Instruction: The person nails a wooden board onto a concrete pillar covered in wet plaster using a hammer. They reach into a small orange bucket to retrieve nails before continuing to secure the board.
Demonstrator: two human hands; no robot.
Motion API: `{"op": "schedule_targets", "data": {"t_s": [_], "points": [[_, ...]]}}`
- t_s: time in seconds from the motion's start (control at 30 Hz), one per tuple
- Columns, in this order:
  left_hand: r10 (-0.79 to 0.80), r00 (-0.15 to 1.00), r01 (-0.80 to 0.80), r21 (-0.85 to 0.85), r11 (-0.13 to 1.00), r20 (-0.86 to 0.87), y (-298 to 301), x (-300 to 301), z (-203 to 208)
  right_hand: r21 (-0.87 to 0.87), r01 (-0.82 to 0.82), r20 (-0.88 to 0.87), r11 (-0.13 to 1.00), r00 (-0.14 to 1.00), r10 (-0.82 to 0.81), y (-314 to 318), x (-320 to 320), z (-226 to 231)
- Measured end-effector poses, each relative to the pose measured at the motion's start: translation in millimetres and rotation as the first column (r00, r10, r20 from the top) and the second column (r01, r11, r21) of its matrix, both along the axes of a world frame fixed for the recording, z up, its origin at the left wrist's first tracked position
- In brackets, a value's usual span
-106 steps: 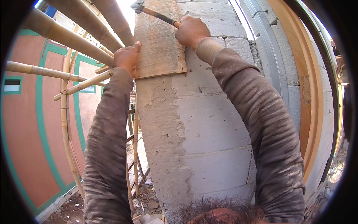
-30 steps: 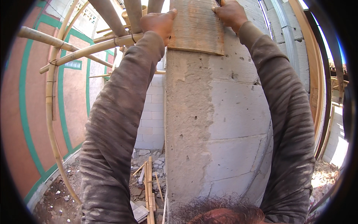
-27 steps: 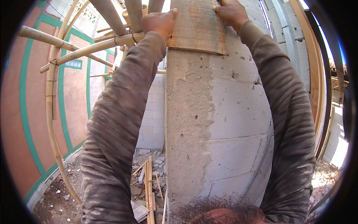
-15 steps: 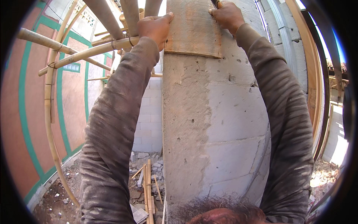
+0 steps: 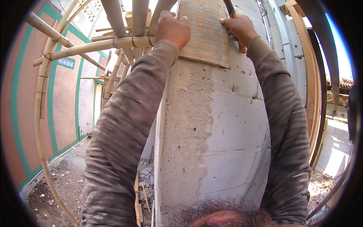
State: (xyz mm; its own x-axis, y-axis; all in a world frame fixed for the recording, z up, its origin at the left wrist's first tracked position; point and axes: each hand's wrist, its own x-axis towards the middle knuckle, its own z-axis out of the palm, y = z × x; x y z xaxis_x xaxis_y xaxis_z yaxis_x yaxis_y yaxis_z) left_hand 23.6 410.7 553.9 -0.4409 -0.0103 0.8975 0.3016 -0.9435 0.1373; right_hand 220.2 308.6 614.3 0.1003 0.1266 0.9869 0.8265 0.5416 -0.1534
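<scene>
A wooden board [image 5: 206, 36] lies flat against the upper part of a wall column [image 5: 185, 113], its lower edge slightly slanted. My left hand [image 5: 174, 30] is closed at the board's left edge, with the thumb toward its face and the other fingers partly hidden. Beside the right edge, my right hand [image 5: 242, 29] is wrapped round a tool with a dark shaft [image 5: 229, 7] and a tan handle end below the fist. The tool's upper end is out of view, so its kind is not shown. My right thumb points at the board's edge.
Bamboo scaffold poles [image 5: 98, 47] cross at the upper left, near my left forearm. Pale blocks [image 5: 234, 125] adjoin the column's rough mortar strip. Rubble [image 5: 145, 178] and wooden strips [image 5: 137, 196] lie on the ground below. Timber uprights [image 5: 312, 83] and a metal channel [image 5: 285, 41] stand right.
The view has shifted, and the board and both hands appear lower. My left hand has turned more fist-like at the board's edge. More of the tool in my right hand now shows.
</scene>
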Motion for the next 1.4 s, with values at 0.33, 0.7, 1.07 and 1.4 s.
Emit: {"op": "schedule_targets", "data": {"t_s": [0.33, 0.7, 1.07, 1.4], "points": [[-0.295, 0.949, 0.291, -0.054, 0.955, -0.114, 3.8, -15.8, -21.2, -0.127, -0.188, -0.100, 0.974, 0.979, 0.176, -8.8, -11.1, -6.2], [-0.429, 0.894, 0.439, 0.065, 0.896, -0.130, 14.6, -18.8, -33.9, -0.244, -0.272, -0.154, 0.931, 0.959, 0.240, -4.3, -4.9, 4.6], [-0.168, 0.981, 0.180, 0.124, 0.976, -0.100, 17.0, -19.2, -21.8, -0.111, -0.165, -0.143, 0.980, 0.979, 0.148, -1.6, -15.2, -2.2], [0.608, 0.761, -0.448, 0.494, 0.745, -0.226, -18.1, 8.4, -9.2, -0.043, -0.109, -0.115, 0.993, 0.988, 0.103, 2.7, -12.2, -10.8]]}}
